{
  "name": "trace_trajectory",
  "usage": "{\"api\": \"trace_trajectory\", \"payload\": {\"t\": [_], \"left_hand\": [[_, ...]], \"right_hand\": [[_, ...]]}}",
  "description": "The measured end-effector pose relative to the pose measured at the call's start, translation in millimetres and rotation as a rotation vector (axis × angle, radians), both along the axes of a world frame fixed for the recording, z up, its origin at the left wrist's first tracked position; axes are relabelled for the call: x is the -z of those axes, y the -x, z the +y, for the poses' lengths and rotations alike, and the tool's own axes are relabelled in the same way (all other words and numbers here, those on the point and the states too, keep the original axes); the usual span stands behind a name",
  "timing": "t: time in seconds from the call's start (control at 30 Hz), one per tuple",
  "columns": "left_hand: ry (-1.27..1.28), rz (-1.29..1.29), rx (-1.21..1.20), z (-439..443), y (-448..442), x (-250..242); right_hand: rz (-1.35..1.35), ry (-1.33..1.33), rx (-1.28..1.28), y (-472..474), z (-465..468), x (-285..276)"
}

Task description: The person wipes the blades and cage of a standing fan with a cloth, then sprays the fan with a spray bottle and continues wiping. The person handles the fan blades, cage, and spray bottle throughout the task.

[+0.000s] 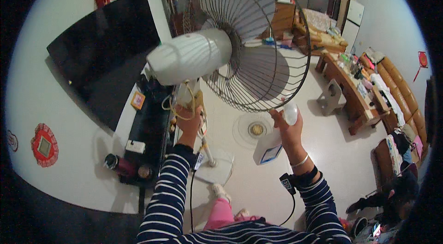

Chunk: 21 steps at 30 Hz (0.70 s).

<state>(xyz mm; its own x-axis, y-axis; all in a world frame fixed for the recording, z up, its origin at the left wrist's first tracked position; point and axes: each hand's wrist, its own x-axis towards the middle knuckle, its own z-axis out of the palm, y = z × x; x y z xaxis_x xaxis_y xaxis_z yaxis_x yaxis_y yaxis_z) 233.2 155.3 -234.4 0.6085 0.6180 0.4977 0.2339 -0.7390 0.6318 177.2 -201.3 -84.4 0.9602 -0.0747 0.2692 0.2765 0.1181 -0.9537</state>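
A standing electric fan (pixel 190 55) rises before me, its rear wire guard (pixel 256 105) and blades exposed. My left hand (pixel 189 121) is closed around the fan's neck just under the motor housing, beside a looped cord. In my right hand (pixel 290 133) is a white spray bottle (pixel 268 149) with a blue-edged label; its pale top (pixel 290 113) shows at the thumb, close to the guard's lower rim. The fan's square base (pixel 216 169) stands on the floor near my foot. A round wire fan guard (pixel 240 130) lies on the floor beyond the bottle.
At left, a black TV cabinet (pixel 147 128) stands under a wall-mounted television (pixel 104 53). A plastic stool (pixel 331 98) and a cluttered wooden table (pixel 360 95) are at right, before a brown leather sofa (pixel 401 88). Another person (pixel 398 192) is at the lower right edge.
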Motion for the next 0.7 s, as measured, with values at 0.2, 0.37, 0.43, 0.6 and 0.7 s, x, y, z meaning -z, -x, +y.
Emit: {"api": "trace_trajectory", "payload": {"t": [0.2,0.37,0.43,0.6,0.7], "left_hand": [[0.003,0.014,-0.084,-22,-7,-28],[-0.012,-0.048,-0.035,-13,-35,-10],[0.133,-0.005,-0.057,-14,-49,-1],[-0.059,-0.126,-0.056,-5,-72,24],[-0.424,-0.042,0.037,15,-72,35]], "right_hand": [[0.005,0.082,0.116,-54,2,9],[0.006,0.080,0.145,-102,1,15],[0.019,0.089,0.158,-120,0,17],[-0.012,0.079,0.138,-148,1,23],[0.002,0.027,0.146,-152,2,28]]}}
